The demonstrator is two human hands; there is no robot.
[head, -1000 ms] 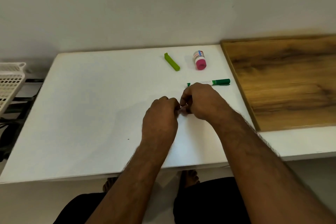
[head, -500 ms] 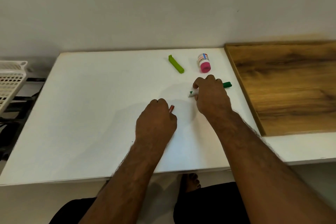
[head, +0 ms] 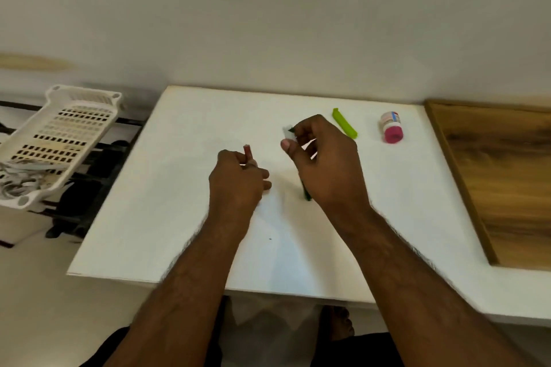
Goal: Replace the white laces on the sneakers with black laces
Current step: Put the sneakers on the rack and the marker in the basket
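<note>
Two hands are seen over the white table (head: 179, 217). Left of the table, a basket (head: 59, 140) is tilted. The left hand (head: 235, 182) is curled round a small red stick (head: 247, 152); the right hand (head: 325, 158) is wrapped round a green marker (head: 306, 192). Right of them a green clip (head: 345, 124) and pink-capped bottle (head: 392, 128) lie. No sneakers or laces are visible, so relacing may be stalled by these unrelated items.

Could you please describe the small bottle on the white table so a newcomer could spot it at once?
On the white table, look near its far right corner, beside the wooden board. The small bottle lies on its side there, marked by its bright pink cap.
</note>
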